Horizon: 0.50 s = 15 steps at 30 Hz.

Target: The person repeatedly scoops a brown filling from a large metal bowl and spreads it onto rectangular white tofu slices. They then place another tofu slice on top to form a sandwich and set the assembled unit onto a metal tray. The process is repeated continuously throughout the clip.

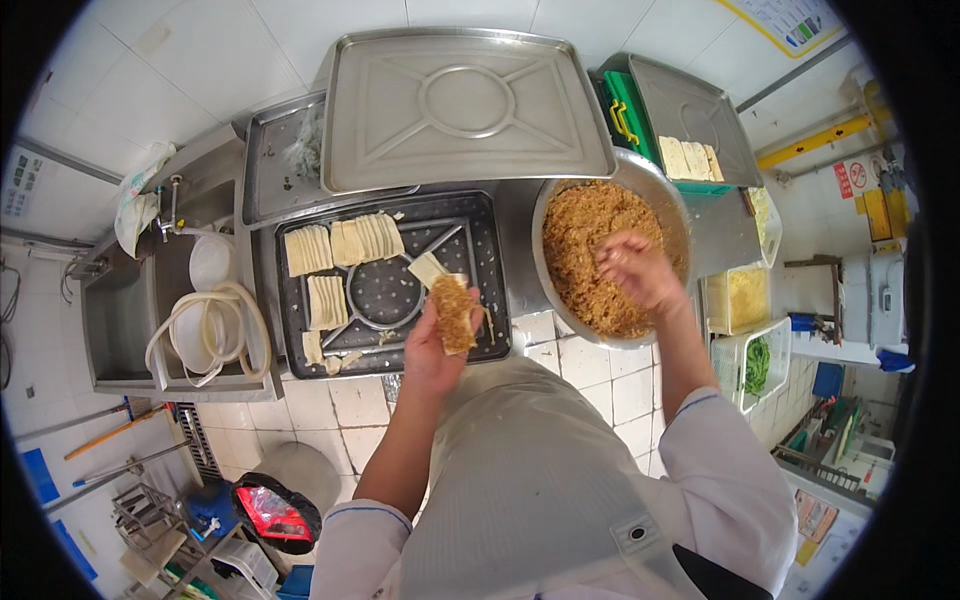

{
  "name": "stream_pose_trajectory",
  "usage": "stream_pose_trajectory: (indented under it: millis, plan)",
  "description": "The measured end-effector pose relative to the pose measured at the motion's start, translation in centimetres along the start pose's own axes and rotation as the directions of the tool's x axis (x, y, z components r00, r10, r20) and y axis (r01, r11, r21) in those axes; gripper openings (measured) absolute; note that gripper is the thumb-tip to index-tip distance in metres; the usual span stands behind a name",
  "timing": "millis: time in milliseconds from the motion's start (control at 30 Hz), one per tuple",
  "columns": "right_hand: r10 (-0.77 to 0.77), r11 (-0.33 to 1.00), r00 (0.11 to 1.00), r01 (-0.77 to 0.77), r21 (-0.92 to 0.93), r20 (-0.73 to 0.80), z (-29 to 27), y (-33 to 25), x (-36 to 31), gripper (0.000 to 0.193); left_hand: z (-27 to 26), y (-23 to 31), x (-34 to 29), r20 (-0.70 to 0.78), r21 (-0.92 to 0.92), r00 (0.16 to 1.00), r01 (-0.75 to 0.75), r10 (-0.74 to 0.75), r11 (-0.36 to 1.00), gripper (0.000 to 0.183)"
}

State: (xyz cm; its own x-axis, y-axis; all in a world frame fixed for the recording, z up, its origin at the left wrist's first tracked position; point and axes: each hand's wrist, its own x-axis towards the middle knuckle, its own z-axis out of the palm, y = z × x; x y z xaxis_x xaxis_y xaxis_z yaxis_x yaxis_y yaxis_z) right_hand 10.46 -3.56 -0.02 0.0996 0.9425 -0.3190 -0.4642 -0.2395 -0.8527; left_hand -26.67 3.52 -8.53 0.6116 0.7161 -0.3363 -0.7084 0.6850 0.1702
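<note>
My left hand (436,352) is closed around a pale rectangular slice coated with brown crumbly filling (452,312), held over the right edge of a black perforated tray (440,215). Stacks of plain pale slices (366,240) lie in that tray, mostly along its left and far sides. One loose slice (427,268) rests just beyond the coated one. Over a large steel bowl (683,215) of brown crumbly filling (592,220), my right hand (640,268) has its fingers curled together. Whatever may be between those fingers is too small to make out.
A large steel tray (560,120) stands behind the black one. At far right, more pale slices (688,160) lie on another metal tray above a green crate (625,115). White baskets (765,365) hold greens. A sink with a coiled hose (235,300) is on the left.
</note>
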Motion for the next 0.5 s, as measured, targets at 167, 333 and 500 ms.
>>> stream_pose_trajectory:
  millis: [167, 333, 500]
  plan:
    - [-0.535, -0.318, 0.844, -0.251, -0.914, -0.046, -1.8, 2.9, 3.0, 0.03, -5.9, 5.8, -2.2, -0.144, -0.021, 0.986, -0.086, 0.082, 0.996, 0.043]
    - [-0.119, 0.597, 0.981, -0.053, -0.8, -0.154, 9.4, 15.7, 8.8, 0.034, -9.0, 8.8, -3.4, -0.252, 0.02, 0.962, -0.106, 0.108, 0.994, 0.042]
    - [-0.119, 0.157, 0.986, -0.098, -0.983, -0.118, 17.0, 24.9, 13.8, 0.063, -10.1, 10.4, -3.8, -0.194, 0.01, 0.973, -0.129, 0.128, 0.992, 0.041]
